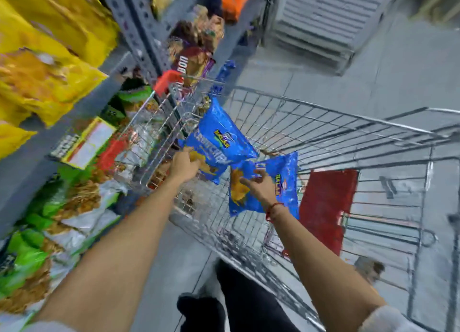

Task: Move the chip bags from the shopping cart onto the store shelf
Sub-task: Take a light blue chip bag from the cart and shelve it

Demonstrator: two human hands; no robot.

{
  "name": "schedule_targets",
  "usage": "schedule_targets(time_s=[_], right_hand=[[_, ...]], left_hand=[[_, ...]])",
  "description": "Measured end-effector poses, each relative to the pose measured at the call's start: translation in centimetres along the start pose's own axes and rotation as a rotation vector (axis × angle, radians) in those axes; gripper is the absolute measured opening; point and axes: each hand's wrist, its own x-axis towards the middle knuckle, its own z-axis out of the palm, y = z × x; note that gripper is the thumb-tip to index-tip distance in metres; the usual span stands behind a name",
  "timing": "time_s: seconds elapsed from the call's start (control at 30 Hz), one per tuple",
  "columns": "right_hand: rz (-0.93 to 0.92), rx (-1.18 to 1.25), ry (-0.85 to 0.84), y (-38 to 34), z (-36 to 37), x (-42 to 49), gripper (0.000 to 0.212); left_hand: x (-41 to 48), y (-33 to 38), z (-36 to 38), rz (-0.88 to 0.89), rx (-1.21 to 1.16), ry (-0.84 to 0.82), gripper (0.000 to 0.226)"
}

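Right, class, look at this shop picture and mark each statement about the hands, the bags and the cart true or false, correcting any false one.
1. Each hand holds a blue chip bag. True: the left hand grips one blue bag, the right hand grips the other blue bag.
2. Both bags already lie on the shelf. False: they are held above the shopping cart.
3. The shelf stands on the person's right. False: it is on the left.
4. Yellow bags sit on the shelf above green ones. True.
5. The right wrist wears a red thread. True.

Both hands grip blue chip bags — left hand (183, 162) one bag (219, 140); right hand (258, 186) another (286, 179).
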Motion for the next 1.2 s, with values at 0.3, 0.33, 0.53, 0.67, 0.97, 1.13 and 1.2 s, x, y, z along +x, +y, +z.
schedule_targets(time_s=[0.3,0.33,0.53,0.67,0.97,1.13,1.2], right_hand=[[-0.113,0.297,-0.058,0.6,4.5,6.8,0.027],[-0.116,0.345,-0.042,0.5,4.7,7.2,0.018],[-0.041,0.447,0.030,1.1,5.5,8.6,0.017],[-0.023,0.478,0.128,0.8,5.5,8.6,0.020],[-0.159,0.502,0.157,-2.3,1.9,6.2,0.042],[-0.164,0.484,0.080,-3.6,0.1,1.4,0.031],[-0.218,0.491,0.076,-4.8,-0.4,-0.9,0.020]], left_hand=[[10.8,-1.7,2.5,-0.084,-0.142,-0.019,0.048],[11.5,-1.5,2.6,-0.068,-0.162,-0.046,0.049],[13.1,-0.8,2.5,0.013,-0.317,-0.112,0.043],[12.7,-0.9,2.3,0.048,-0.320,-0.095,0.038],[8.3,2.1,0.4,0.073,-0.408,0.086,0.037],[3.0,2.2,-2.1,0.034,-0.468,0.087,0.030],[0.7,2.0,-3.4,-0.003,-0.507,0.132,0.031]])
